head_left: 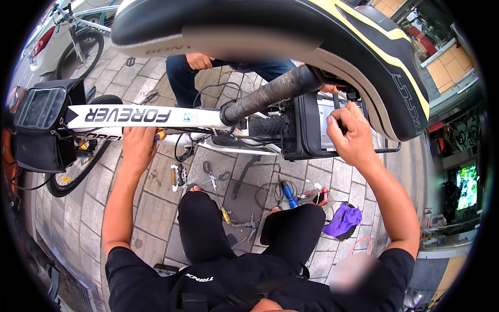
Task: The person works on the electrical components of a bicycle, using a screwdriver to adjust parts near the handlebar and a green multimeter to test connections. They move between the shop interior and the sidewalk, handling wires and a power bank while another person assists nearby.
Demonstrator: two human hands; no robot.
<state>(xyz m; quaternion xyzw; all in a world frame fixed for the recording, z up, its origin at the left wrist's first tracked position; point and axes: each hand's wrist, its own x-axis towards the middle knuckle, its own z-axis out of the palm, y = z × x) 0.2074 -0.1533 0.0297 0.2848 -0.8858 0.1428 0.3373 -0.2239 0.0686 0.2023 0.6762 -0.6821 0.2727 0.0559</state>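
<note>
Bicycle (202,116) with a white frame stands crosswise before you on grey paving, its front to your left and its rear to your right. Its big black, cream and yellow saddle (358,47) looms closest to your view. On the far side sits another person in blue trousers (182,78), one hand (199,61) resting at a knee. Toward your right, behind the seat post (275,93), reaches the black rear rack (312,152); at the far left hangs a black bag (39,130).

Your right hand (351,132) is over the rack, beneath the saddle's edge, fingers curled in and thumb near the forefinger; you cannot tell whether they pinch anything. Your left hand (138,148) meets the lower frame tube, fingertips partly hidden there, so their grip cannot be told.

Just right of your right knee lies a purple cloth (344,219). Between the bicycle and your legs lie a blue tool (288,195) and a metal hand tool (210,176), with a yellow-handled screwdriver (225,215) between your knees. Smallest, a yellow-orange piece (160,135) shows right beside your left fingers.
</note>
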